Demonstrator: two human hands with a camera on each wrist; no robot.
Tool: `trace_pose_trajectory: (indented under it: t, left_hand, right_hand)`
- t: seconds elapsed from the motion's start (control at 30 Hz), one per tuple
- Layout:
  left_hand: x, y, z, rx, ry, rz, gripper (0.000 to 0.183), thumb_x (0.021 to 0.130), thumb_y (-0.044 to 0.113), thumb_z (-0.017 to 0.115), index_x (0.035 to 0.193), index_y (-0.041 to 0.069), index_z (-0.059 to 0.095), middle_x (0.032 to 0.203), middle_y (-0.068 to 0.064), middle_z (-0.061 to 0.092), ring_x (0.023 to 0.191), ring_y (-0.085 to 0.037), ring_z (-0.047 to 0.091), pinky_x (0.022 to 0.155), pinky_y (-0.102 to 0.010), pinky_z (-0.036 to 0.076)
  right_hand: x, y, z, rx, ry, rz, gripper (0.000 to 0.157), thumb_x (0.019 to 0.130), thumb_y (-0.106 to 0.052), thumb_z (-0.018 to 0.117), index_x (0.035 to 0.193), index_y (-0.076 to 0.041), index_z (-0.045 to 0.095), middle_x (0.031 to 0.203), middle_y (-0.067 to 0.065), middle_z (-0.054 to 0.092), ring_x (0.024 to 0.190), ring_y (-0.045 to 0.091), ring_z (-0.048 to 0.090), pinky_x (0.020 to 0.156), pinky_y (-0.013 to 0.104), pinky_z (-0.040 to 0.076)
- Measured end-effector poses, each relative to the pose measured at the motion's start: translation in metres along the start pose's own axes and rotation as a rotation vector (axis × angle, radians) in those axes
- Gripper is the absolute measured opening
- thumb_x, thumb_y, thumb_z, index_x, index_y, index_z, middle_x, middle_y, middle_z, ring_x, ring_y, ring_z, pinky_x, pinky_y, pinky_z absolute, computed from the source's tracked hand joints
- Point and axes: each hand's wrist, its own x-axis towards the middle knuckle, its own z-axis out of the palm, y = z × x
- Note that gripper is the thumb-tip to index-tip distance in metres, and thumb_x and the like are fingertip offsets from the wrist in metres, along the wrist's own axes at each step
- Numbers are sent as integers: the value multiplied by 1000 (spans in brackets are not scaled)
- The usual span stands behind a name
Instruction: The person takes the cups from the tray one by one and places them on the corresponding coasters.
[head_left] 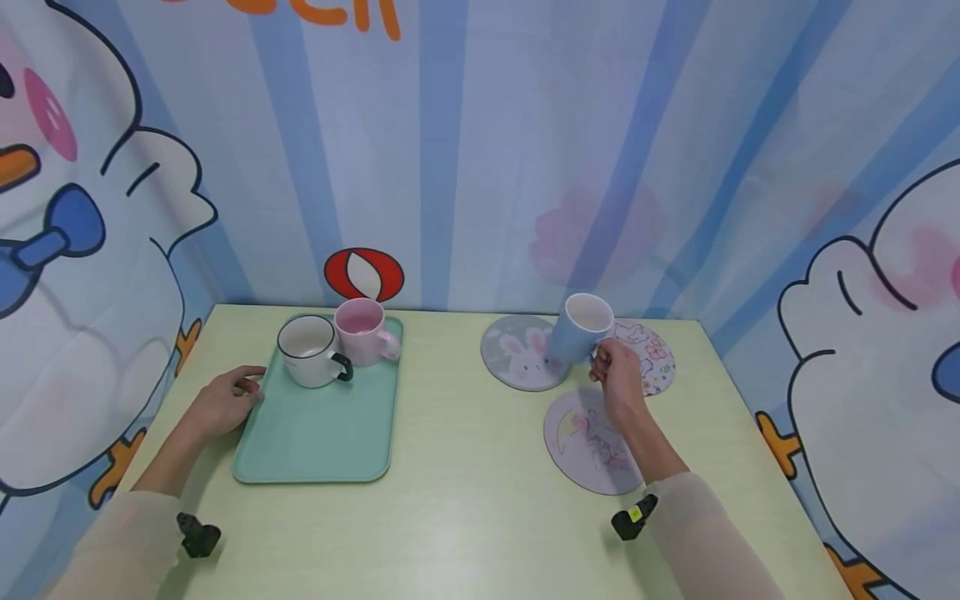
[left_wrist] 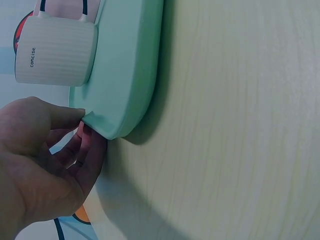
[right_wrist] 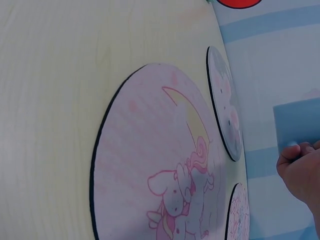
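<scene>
My left hand is at the left edge of a green tray. In the left wrist view the thumb lies on the tray's rim, with the fingers curled below it. A white mug with a black rim and handle stands on the tray beside a pink mug. My right hand grips a light blue mug by its handle. The blue mug is tilted and overlaps the grey rabbit coaster in the head view. In the right wrist view only part of the blue mug shows.
Two more round coasters lie on the table: a pink one with a moon and unicorn, nearer me, and a floral one partly hidden behind my right hand. A striped blue curtain hangs behind the table's back edge.
</scene>
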Motion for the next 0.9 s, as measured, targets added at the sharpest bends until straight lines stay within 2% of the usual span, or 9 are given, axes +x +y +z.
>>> trace_pose_trajectory:
  t: [0.2,0.37,0.5,0.63,0.77,0.9]
  left_hand:
    - [0,-2,-1,-3,7,6,52,108,12,51,153,-10,40,127,-31,55,113,-46,56,88,-53,49]
    - [1,-5,1,3,10,0,52,108,12,51,154,-10,40,129,-32,55,114,-46,56,89,-54,49]
    - [3,-6,2,2,12,-6,52,107,11,51,154,-9,40,129,-31,55,114,-46,56,88,-53,50]
    - [4,-5,2,1,11,-5,52,107,11,51,154,-9,40,128,-31,55,114,-46,57,89,-54,49]
    - [3,-4,1,-5,7,-1,52,107,11,52,154,-9,40,128,-31,55,113,-45,57,88,-53,49]
    - [3,-4,1,-4,6,6,52,108,11,52,153,-9,40,127,-31,56,112,-45,57,86,-50,50]
  right_hand:
    - [10,-2,-8,22,30,-4,35,108,-15,42,75,-9,35,68,3,32,66,23,31,65,32,34]
    - [8,-10,-12,24,39,14,37,109,-13,41,74,-2,33,64,4,31,63,25,27,63,36,30]
    - [3,-21,-14,-15,46,27,36,108,-12,40,75,2,33,65,6,31,63,26,27,65,36,34]
    - [3,-27,-19,-52,56,34,34,108,-12,38,76,-2,37,69,6,35,65,25,32,68,35,38]
    - [10,-25,-27,-29,95,40,33,108,-10,39,76,-3,37,71,6,35,66,25,31,69,36,37]
    - [21,-12,-40,49,169,47,32,106,-9,42,75,-6,37,69,3,33,62,21,29,63,33,34]
